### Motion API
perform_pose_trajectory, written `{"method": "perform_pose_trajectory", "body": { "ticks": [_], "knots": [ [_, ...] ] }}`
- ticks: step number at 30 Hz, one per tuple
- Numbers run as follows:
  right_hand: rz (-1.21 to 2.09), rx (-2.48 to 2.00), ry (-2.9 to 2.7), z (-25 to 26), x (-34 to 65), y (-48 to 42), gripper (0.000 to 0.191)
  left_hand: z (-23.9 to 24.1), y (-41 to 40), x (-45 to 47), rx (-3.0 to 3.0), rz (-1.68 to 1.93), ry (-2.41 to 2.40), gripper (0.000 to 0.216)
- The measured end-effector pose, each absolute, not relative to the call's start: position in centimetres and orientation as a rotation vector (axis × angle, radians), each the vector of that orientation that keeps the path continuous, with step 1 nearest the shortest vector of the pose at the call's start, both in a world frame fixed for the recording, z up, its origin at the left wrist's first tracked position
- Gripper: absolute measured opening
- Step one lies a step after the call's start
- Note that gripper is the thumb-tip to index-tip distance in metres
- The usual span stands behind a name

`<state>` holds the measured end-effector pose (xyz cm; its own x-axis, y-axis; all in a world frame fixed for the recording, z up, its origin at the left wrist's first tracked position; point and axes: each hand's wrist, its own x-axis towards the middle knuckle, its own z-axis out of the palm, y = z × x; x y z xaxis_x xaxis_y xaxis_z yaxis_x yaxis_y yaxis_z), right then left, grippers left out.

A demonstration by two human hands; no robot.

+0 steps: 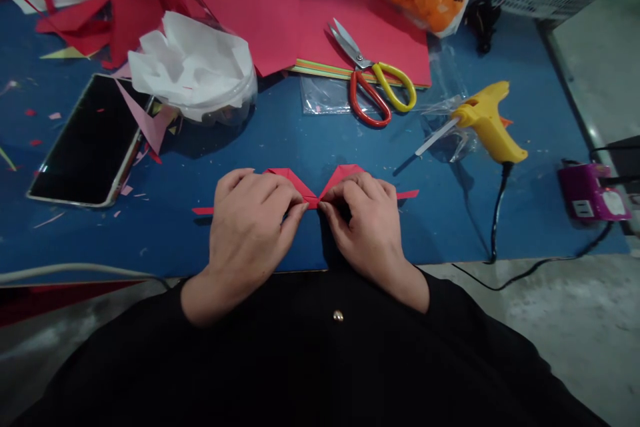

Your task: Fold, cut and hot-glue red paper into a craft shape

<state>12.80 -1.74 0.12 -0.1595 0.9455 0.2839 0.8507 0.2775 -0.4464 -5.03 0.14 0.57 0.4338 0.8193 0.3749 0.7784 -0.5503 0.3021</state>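
No lettering can be read on my blue work surface (280, 147). The white sticker on the purple plastic plug block (589, 195) at the right is too small to make out. The folded red paper piece (345, 175), pinched between my left hand (250, 227) and right hand (367, 227), shows plain colour only.

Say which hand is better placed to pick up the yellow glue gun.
Right, probably. The right hand presses the red folded paper on the side nearer the glue gun, which lies to its right; the left hand would have to cross over it.
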Motion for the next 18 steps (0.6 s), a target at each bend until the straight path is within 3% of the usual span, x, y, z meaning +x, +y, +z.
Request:
{"method": "perform_pose_trajectory", "body": {
  "ticks": [18],
  "knots": [
    [0.194,-1.646,-2.068,0.07,12.90,-1.64,0.008,0.72,-0.06,-5.10,2.749,0.790,1.393,0.008]
  ]
}}
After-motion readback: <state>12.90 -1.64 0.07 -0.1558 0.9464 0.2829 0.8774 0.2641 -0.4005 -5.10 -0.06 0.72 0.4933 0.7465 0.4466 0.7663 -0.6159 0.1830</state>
